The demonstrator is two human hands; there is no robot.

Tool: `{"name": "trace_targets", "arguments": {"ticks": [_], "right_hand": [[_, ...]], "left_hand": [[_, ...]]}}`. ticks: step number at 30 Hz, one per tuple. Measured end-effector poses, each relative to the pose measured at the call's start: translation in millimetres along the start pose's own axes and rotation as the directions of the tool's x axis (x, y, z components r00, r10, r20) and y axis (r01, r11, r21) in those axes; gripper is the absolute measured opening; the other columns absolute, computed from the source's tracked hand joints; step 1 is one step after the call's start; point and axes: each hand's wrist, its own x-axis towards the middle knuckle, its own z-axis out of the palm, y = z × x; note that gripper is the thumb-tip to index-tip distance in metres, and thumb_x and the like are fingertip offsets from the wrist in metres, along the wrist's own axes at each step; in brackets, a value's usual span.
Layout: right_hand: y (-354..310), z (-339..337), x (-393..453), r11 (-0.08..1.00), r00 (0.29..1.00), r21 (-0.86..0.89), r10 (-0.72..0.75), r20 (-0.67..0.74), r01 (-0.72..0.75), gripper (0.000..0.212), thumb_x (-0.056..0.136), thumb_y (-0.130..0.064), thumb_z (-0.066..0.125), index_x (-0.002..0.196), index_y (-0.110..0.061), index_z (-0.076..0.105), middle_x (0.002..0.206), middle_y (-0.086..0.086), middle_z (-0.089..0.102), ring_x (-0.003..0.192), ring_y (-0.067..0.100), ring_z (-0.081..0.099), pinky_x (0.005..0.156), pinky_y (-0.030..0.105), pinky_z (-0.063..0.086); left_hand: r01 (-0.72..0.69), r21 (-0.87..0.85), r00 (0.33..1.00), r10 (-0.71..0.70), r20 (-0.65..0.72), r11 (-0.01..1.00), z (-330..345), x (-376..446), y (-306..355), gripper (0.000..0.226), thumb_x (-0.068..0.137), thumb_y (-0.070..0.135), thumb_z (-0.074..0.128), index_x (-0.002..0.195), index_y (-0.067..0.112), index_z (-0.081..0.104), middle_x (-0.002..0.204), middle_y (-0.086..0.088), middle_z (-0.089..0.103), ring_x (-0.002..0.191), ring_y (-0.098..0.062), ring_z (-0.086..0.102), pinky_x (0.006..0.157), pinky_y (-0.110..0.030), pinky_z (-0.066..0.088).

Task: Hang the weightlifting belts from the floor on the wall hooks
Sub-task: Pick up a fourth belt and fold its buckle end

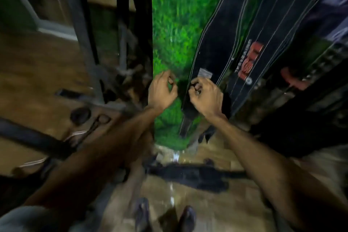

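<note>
A long black weightlifting belt (pixel 216 43) with white stitching hangs down against the green turf wall (pixel 178 15). My right hand (pixel 204 96) is closed on its lower edge, near a small silver tag. My left hand (pixel 162 90) is beside it over the green wall, fingers curled, and the blur hides whether it holds anything. A second black belt (pixel 267 47) with a red logo hangs just to the right. Another black belt (pixel 190 175) lies flat on the floor below, in front of my shoes. No hook is visible.
A dark metal rack frame (pixel 90 47) stands at the left, with small plates and a cable handle on the wooden floor (pixel 37 73). More dark gear (pixel 301 115) hangs at the right. The whole view is motion-blurred.
</note>
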Motion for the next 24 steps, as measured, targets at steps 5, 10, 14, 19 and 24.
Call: {"name": "trace_targets", "arguments": {"ticks": [5, 10, 14, 19, 24], "right_hand": [[48, 94, -106, 0.98, 0.923, -0.059, 0.201, 0.328, -0.192, 0.021, 0.084, -0.031, 0.062, 0.104, -0.028, 0.068, 0.097, -0.005, 0.073, 0.092, 0.026, 0.07, 0.069, 0.036, 0.055], [110, 185, -227, 0.955, 0.802, -0.109, 0.29, 0.522, -0.275, 0.036, 0.079, -0.039, 0.046, 0.097, -0.021, 0.071, 0.097, 0.004, 0.074, 0.089, 0.032, 0.071, 0.07, 0.035, 0.052], [159, 252, -316, 0.912, 0.667, -0.187, 0.397, 0.63, -0.366, 0.012, 0.086, -0.028, 0.065, 0.096, -0.024, 0.069, 0.092, -0.004, 0.074, 0.09, 0.024, 0.07, 0.064, 0.028, 0.039], [209, 369, -405, 0.846, 0.545, -0.205, 0.482, 0.686, -0.492, 0.014, 0.089, -0.028, 0.064, 0.102, -0.029, 0.068, 0.096, -0.008, 0.072, 0.096, 0.021, 0.068, 0.072, 0.032, 0.048], [248, 510, -474, 0.78, 0.514, -0.16, 0.535, 0.67, -0.605, 0.013, 0.09, -0.031, 0.064, 0.102, -0.03, 0.069, 0.094, -0.009, 0.074, 0.092, 0.018, 0.07, 0.071, 0.028, 0.05]], "left_hand": [[0.255, 0.091, 0.935, -0.27, 0.229, 0.963, 55, -111, -86, 0.022, 0.08, 0.019, 0.066, 0.101, 0.012, 0.067, 0.097, -0.011, 0.069, 0.094, -0.035, 0.066, 0.077, -0.038, 0.05], [0.376, 0.237, 0.802, -0.443, 0.401, 0.896, 117, -232, -164, 0.024, 0.082, 0.022, 0.063, 0.103, 0.013, 0.07, 0.089, -0.016, 0.072, 0.083, -0.04, 0.069, 0.066, -0.04, 0.052], [0.487, 0.294, 0.69, -0.569, 0.448, 0.822, 170, -322, -227, 0.017, 0.085, 0.015, 0.062, 0.101, 0.017, 0.068, 0.093, -0.005, 0.071, 0.084, -0.027, 0.067, 0.074, -0.04, 0.057], [0.406, 0.405, 0.599, -0.573, 0.56, 0.819, 238, -406, -326, 0.02, 0.084, 0.011, 0.064, 0.102, 0.018, 0.066, 0.096, -0.004, 0.068, 0.09, -0.026, 0.065, 0.071, -0.036, 0.054], [0.21, 0.491, 0.534, -0.519, 0.667, 0.846, 323, -457, -446, 0.044, 0.079, 0.001, 0.067, 0.122, 0.01, 0.063, 0.119, -0.014, 0.062, 0.109, -0.033, 0.06, 0.085, -0.038, 0.051]]}}
